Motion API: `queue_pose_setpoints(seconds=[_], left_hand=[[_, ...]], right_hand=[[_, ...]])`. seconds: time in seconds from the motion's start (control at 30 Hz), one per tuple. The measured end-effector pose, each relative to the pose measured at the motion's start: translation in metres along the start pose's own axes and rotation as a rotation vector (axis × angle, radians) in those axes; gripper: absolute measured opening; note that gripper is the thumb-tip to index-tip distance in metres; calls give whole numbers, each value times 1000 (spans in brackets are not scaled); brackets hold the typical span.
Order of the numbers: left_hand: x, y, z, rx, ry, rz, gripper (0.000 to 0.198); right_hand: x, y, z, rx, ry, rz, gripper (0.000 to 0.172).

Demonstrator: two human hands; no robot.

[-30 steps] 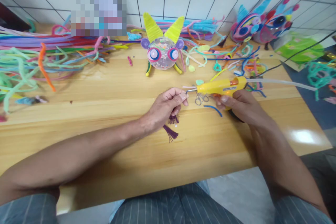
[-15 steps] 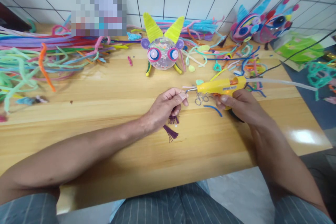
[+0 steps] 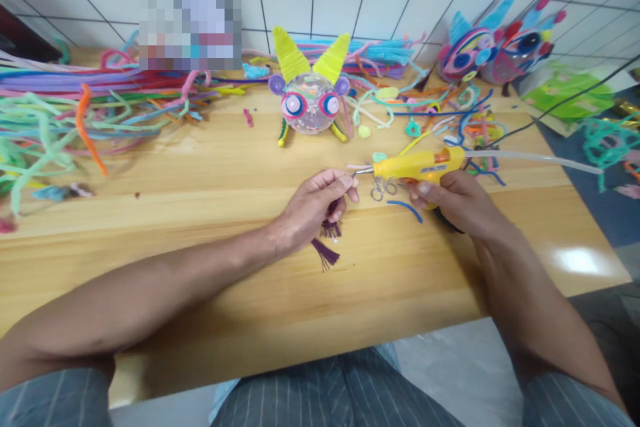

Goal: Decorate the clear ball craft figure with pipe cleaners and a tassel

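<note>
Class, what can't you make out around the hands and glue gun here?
Head view: most of the purple tuft, covered by the left hand closed on it.
Head view: the glue gun handle and trigger, covered by the right hand gripping it.
Head view: whether the nozzle touches the tuft; too small.
Head view: the patch on the wall, pixelated.

One glue gun (image 3: 417,165), two hands, three craft animals, one table (image 3: 200,167).
Left hand (image 3: 313,207) and right hand (image 3: 450,200); one yellow-eared animal (image 3: 310,100), two blue-finned animals (image 3: 467,50); pipe cleaners (image 3: 75,113) beyond counting.
</note>
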State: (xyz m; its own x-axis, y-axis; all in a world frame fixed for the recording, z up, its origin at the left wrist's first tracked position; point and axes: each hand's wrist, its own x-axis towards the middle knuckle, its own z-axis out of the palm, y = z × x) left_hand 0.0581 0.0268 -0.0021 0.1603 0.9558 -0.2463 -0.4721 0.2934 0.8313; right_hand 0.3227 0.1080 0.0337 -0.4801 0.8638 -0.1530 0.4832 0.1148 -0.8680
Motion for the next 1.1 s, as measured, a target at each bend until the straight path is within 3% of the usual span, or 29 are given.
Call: queue_pose_setpoints(seconds=[0.47,0.57,0.67,0.77,0.83,0.9,1.0,1.1], left_hand=[[-1,2,2,-26,-4,-22,26],[0,1,1,-23,-6,-36,27],[-1,0,1,-12,13,-39,30],[-1,1,2,2,51,-48,35],[-2,2,3,15,69,-67,39],[-3,4,4,33,72,-82,42],[-4,4,5,76,75,-72,44],[-4,2,4,136,85,-43,42]], right_hand=[[2,3,1,29,17,10,71],[-1,-2,-7,124,124,-50,61],[-8,-7,-38,243,383,-143,54],[-14,0,-92,206,665,-205,45],[-17,17,-129,126,856,-129,33],[-18,41,-157,-24,1028,95,20],[-18,80,-178,-137,1061,246,23],[-19,108,-179,-234,930,251,31]])
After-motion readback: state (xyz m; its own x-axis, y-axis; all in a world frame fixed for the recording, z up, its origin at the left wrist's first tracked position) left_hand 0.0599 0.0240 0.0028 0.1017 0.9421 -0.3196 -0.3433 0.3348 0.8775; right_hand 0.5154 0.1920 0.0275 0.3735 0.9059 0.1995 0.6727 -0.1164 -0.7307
